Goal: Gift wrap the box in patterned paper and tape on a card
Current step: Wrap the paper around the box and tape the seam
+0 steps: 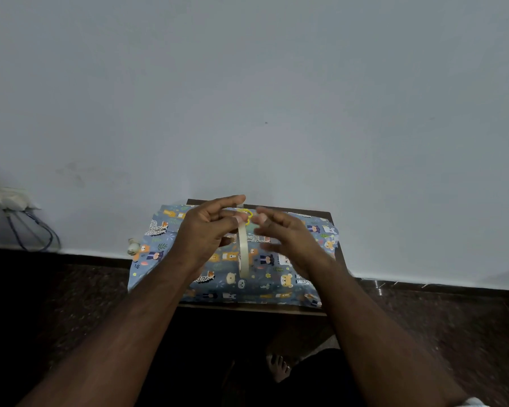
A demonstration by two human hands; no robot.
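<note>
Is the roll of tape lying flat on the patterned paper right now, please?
No, the left hand holds the roll of tape upright on edge above the patterned paper.

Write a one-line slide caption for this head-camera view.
Left hand holds a roll of tape upright over animal-print wrapping paper while the blurred right hand reaches toward it.

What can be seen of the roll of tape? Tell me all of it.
The roll of tape is a thin, pale cream ring, seen edge-on and standing upright above the patterned paper. The left hand pinches its upper part, thumb on the near rim. The right hand, blurred, hovers beside it with fingers spread and does not hold it. Whether a strip is pulled free cannot be told.
</note>
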